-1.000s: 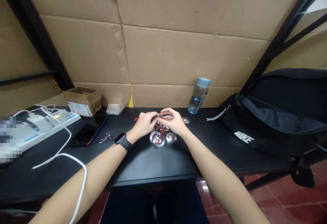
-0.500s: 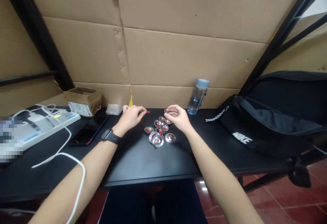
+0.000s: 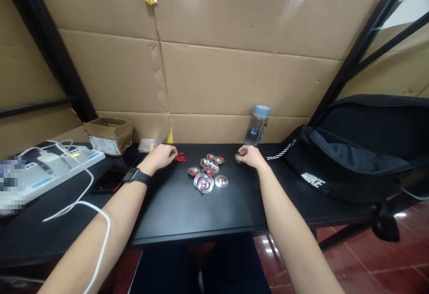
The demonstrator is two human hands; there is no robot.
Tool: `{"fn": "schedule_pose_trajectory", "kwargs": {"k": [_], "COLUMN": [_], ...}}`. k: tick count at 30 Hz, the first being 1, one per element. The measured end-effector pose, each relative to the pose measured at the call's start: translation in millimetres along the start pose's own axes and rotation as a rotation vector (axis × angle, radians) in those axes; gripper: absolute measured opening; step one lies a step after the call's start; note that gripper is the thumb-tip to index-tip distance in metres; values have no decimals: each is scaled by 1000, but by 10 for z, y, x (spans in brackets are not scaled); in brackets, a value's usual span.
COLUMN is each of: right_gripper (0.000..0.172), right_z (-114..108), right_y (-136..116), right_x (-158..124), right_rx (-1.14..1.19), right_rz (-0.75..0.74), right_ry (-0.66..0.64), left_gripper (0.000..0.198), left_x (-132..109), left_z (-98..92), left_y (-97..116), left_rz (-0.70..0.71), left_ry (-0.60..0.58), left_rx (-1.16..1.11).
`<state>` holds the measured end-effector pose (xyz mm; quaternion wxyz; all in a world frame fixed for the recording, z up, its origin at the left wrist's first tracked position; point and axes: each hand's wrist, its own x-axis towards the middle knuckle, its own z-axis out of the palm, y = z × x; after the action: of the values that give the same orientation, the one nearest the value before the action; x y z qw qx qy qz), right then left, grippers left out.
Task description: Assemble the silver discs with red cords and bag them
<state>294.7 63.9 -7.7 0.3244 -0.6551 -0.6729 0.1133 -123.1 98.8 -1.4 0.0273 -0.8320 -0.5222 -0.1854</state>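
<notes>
Several round metal finger cymbals (image 3: 213, 167), most with red cord at their centres, lie in a loose cluster on the black table (image 3: 187, 213). To the right of the cluster, my right hand (image 3: 252, 156) pinches a single finger cymbal (image 3: 238, 158) low at the tabletop, its fingers partly covering it. Left of the cluster, my left hand (image 3: 161, 156) has its fingertips closed at a small heap of red cord loops (image 3: 180, 157). A dark watch (image 3: 136, 175) is on the left wrist.
A water bottle (image 3: 257, 125) stands behind my right hand, with a black backpack (image 3: 355, 151) farther right. At left are a cardboard box (image 3: 112, 134), a phone (image 3: 107, 178), a power strip (image 3: 62, 171) and a white cable (image 3: 107, 224) passing over my left forearm.
My hands have moved apart. The right carried a finger cymbal rightward, away from the cluster, and the left brought a red cord loop leftward and down to the red heap.
</notes>
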Motion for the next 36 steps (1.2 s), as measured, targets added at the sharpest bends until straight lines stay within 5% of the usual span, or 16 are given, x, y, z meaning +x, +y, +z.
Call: {"fn": "schedule_pose_trajectory", "kwargs": {"k": [13,20,23,31,36], "right_gripper": [30,33,35,27,28], "right_z": [58,22,4,-50,117], "right_y": [111,89,80,-123,-578], "right_x": [34,15,1,-33,-168], "right_rx": [-25,-60,-79,-79,257], "right_rz": [-40,-42,-31,-127,-278], "right_ry": [-70,-94,-96,34,-4], "left_gripper": [19,19,16,12,12], "left_x": [-9,-45,-57,-22,-27], "left_z": [-29,-46,15,119,-28], "left_y": [125,504,615,546,546], "left_rz": [25,408,464,417,279], "left_ry": [12,-190,-223,-162,74], "left_rx": [-3,-327,-326,-252,-346]}}
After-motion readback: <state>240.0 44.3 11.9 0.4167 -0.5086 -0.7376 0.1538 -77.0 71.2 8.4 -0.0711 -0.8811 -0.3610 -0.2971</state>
